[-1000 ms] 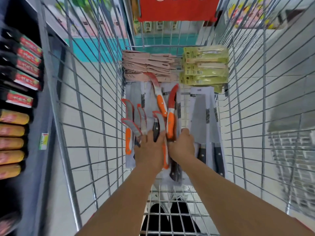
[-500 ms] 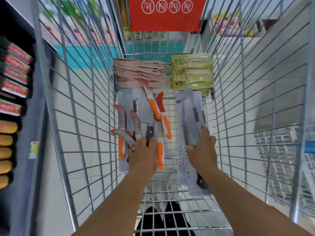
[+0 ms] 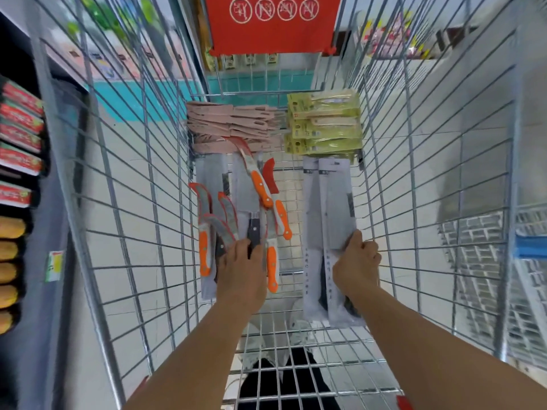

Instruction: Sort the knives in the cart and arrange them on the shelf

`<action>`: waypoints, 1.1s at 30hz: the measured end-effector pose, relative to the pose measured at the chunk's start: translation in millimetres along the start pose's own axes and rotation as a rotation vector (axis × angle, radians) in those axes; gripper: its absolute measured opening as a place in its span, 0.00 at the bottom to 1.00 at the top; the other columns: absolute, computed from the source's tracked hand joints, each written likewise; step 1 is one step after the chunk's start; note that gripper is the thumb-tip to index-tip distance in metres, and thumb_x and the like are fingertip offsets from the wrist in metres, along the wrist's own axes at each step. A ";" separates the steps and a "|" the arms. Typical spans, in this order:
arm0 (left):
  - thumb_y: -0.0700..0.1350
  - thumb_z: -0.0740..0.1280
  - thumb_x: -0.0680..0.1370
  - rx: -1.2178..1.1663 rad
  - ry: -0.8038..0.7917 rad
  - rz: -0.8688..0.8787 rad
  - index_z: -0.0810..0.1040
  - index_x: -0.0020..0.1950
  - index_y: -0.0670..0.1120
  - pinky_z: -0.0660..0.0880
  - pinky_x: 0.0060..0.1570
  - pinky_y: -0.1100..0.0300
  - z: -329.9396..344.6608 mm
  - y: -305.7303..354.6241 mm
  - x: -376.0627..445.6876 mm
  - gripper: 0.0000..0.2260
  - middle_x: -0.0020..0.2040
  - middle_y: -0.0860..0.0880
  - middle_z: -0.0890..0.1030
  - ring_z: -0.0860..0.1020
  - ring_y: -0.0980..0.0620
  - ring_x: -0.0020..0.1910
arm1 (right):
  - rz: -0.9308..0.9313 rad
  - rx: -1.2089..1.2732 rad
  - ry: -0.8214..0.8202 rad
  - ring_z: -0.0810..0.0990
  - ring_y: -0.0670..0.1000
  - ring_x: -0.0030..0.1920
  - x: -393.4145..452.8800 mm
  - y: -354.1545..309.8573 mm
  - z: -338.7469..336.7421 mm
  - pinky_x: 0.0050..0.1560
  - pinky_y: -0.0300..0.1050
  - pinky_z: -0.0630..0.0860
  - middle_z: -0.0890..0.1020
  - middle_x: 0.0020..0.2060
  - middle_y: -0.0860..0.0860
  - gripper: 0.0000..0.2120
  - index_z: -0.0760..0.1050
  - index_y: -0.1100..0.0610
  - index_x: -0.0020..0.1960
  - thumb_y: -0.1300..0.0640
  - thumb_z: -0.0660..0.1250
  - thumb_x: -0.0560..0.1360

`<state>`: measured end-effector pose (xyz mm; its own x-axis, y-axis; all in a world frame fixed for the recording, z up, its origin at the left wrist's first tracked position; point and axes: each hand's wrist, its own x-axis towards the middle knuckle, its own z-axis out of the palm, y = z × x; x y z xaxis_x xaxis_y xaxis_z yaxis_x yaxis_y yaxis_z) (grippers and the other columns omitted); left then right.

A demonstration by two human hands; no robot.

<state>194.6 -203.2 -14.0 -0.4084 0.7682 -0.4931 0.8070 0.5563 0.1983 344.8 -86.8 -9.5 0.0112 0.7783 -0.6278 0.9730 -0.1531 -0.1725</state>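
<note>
Right hand (image 3: 356,261) has its fingers curled over the near right edge of the packaged cleavers (image 3: 327,232), two grey sleeves lying side by side flat on the cart (image 3: 414,202) floor, close against the right wall. Good place to group them; the job now, I'd say, is squaring the pair so the top edges line up and the black handles point back toward the person, before the grip lets go.

Left hand (image 3: 241,270) lies over the handle end of the loose pile just to its front: orange-handled knives (image 3: 262,187) with red-edged blades, fanned every which way over more grey cleaver packs (image 3: 242,184). Whether those fingers pinch anything I can't tell; they look laid flat on the handles. Care needed here, since some edges look bare. Best to gather by the orange grips, all blades pointing away, and slide rather than lift.

Beyond both hands, at the far end, a pink stack (image 3: 231,125) sits ahead of the left hand and a yellow-green stack (image 3: 324,125) ahead of the right, both already tidy. Off past the left hand, outside the wire, the shelf (image 3: 20,161) with its red-labelled packs waits.
</note>
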 end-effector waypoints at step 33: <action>0.51 0.58 0.81 -0.354 0.192 -0.476 0.48 0.77 0.45 0.69 0.63 0.51 -3.1 -30.4 9.3 0.29 0.71 0.42 0.58 0.63 0.43 0.66 | -0.472 0.172 0.004 0.67 0.54 0.52 -1.0 -101.1 61.7 0.51 0.44 0.68 0.63 0.59 0.56 0.25 0.58 0.47 0.70 0.64 0.57 0.77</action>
<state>165.0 -212.0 -22.0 -0.7843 0.4351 -0.4423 0.3405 0.8978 0.2794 232.2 -109.6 -38.3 -0.4194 0.7893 -0.4484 0.8202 0.1178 -0.5598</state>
